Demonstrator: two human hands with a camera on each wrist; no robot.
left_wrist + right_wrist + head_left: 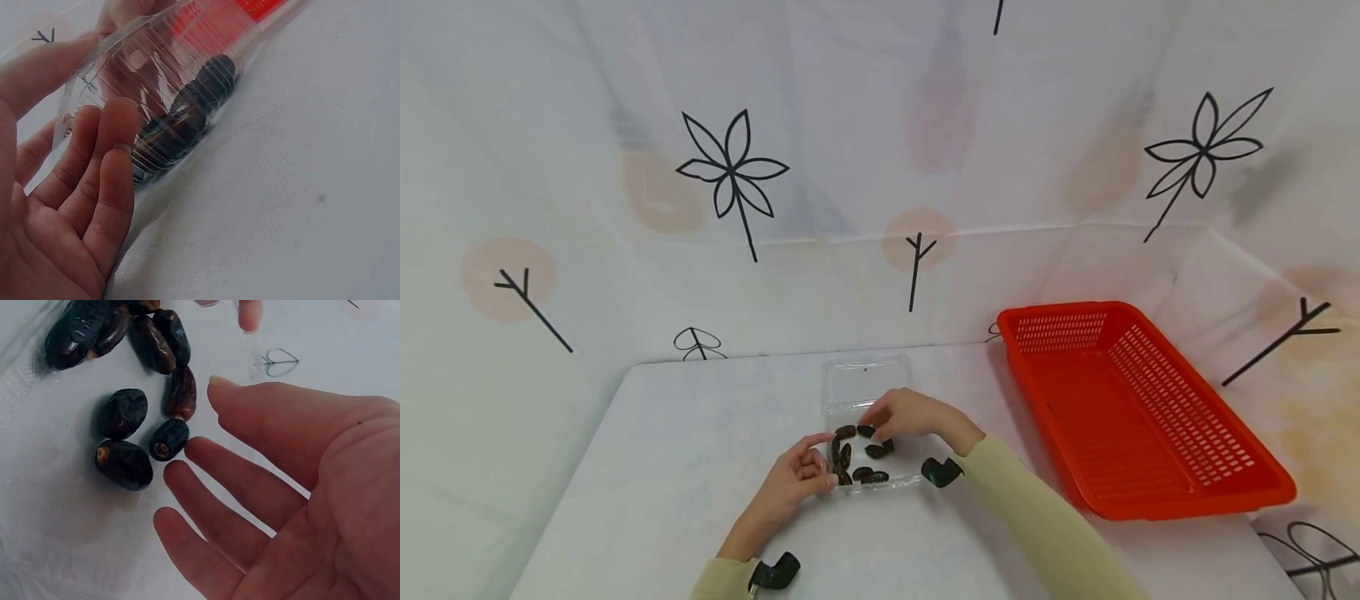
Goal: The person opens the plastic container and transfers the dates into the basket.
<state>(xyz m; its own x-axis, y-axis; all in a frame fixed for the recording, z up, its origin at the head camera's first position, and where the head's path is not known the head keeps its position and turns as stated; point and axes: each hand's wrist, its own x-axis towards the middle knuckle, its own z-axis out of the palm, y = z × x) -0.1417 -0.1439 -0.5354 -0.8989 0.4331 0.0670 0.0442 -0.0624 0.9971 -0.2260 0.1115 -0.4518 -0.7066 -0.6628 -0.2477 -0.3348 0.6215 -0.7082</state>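
Observation:
A clear plastic box (910,467) with its lid (867,383) laid back lies on the table, dark dates (876,452) along its edges. My left hand (792,475) grips the box's left side in the head view. In the left wrist view, curled fingers (112,194) meet the see-through wall, and dates (187,119) show behind it. Over the box's interior, my right hand (913,413) has loosely extended fingers. In the right wrist view an index fingertip sits against or right beside one date (170,439), and nothing is held; two more dates (124,465) lie close by.
A large red slotted basket (1120,417) stands on the right of the table. Behind the table (662,467) hangs a white cloth (850,192) printed with leaf and twig drawings. Black wrist mounts (942,472) sit at both sleeves.

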